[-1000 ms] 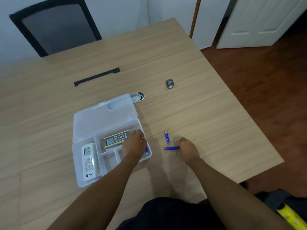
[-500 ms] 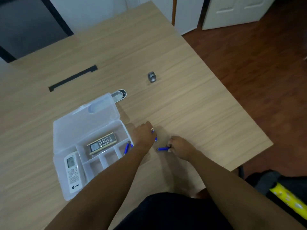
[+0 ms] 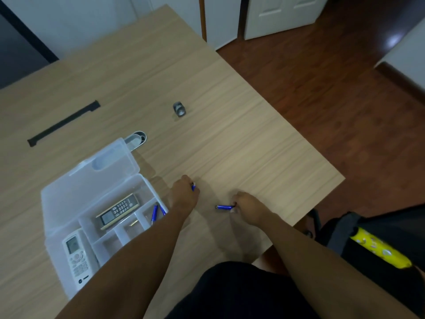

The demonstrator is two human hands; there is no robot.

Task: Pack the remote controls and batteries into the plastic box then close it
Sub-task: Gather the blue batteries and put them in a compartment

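Observation:
The clear plastic box [image 3: 57, 229] lies open on the table, lid [image 3: 92, 178] laid back. Inside are a white remote [image 3: 77, 259], a dark remote with a gold rim [image 3: 119, 210] and two blue batteries [image 3: 156, 211] in the right compartment. My left hand [image 3: 184, 195] rests just right of the box, fingers closed on a blue battery [image 3: 193, 186] whose tip shows. My right hand [image 3: 249, 208] pinches the end of another blue battery [image 3: 224, 207] lying on the table.
A small grey metal object [image 3: 179, 109] sits further back on the table. A grey oval grommet [image 3: 136, 139] lies behind the lid, a black cable slot [image 3: 62, 123] to its left. The table edge [image 3: 322, 203] runs close on the right, with wooden floor beyond.
My left hand left the box, where two batteries now lie, and moved right onto the battery on the table. The right hand stayed on the other battery. The camera tilted down.

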